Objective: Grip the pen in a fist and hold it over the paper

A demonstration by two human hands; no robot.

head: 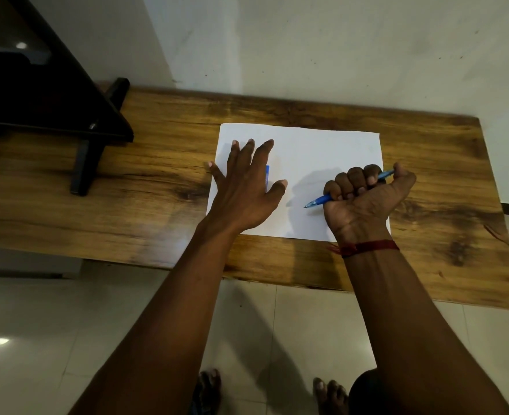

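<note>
Two hands work over a smooth white rectangular sheet of paper (310, 157) lying flat on the grainy, knotted wooden worktop (157, 163). Left hand (244, 187) lies spread, fingers straight, pressing the sheet's left part, a small blue thing showing just beside its fingers. Right hand (364, 196) is curled in a fist around a slim, glossy blue pen (317, 201), tip slanting down-left over the paper.

A home room, by its low wooden table (157, 163), glossy tiled floor (52, 324), plain wall (337, 49) and bare feet (328, 393).
</note>
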